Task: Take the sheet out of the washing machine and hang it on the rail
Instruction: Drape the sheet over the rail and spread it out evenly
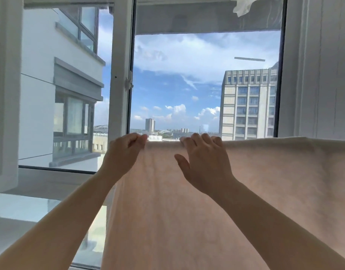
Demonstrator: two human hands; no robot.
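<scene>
Head view: the pale pink sheet (236, 191) already hangs in the lower centre and right of the frame, its top fold running level at mid-height, presumably over the rail, which the cloth hides. The left hand (124, 151) pinches the fold's left end, fingers curled, likely to draw the edge out flat. The right hand (204, 162) lies just beside it, fingers hooked over the fold and thumb spread, seemingly steadying it. An open window (121, 75) stands behind.
</scene>
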